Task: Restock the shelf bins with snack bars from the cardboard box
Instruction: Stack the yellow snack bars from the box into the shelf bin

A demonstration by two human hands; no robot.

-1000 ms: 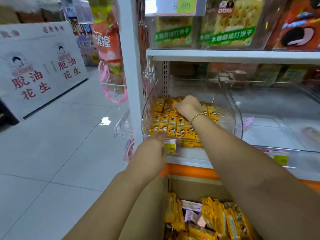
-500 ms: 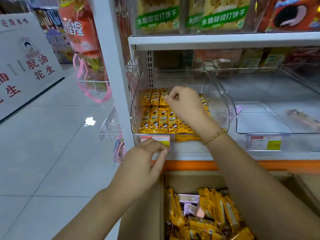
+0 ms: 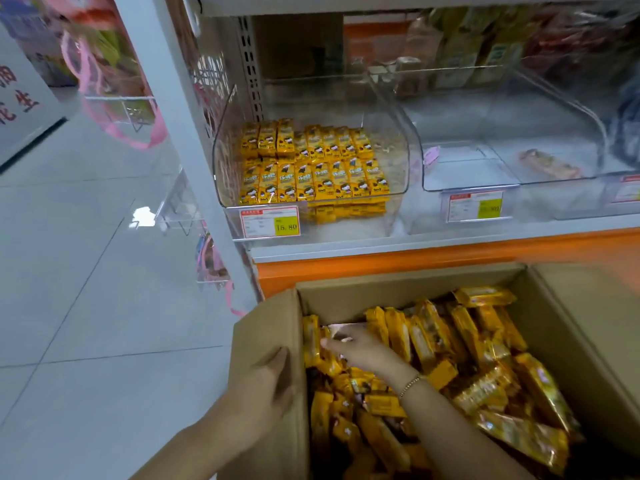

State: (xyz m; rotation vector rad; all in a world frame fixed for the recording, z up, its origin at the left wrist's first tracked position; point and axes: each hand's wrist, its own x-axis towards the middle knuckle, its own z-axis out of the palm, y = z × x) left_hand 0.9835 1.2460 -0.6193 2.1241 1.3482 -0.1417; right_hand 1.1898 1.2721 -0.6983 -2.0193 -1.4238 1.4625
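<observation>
Two hands, left over cardboard box flap, right among snack bars, grips unclear.

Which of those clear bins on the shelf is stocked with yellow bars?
The left bin, with the 15.80 tag: rows of yellow bars line it. The bin beside it holds just a lone bar.

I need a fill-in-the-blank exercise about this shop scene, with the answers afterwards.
The price tag on the stocked bin reads ____.
The bracelet is on the ____ wrist.
The right hand reaches into the cardboard box; the left hand rests on its ____ flap.
Missing words: 15.80; right; left.
</observation>
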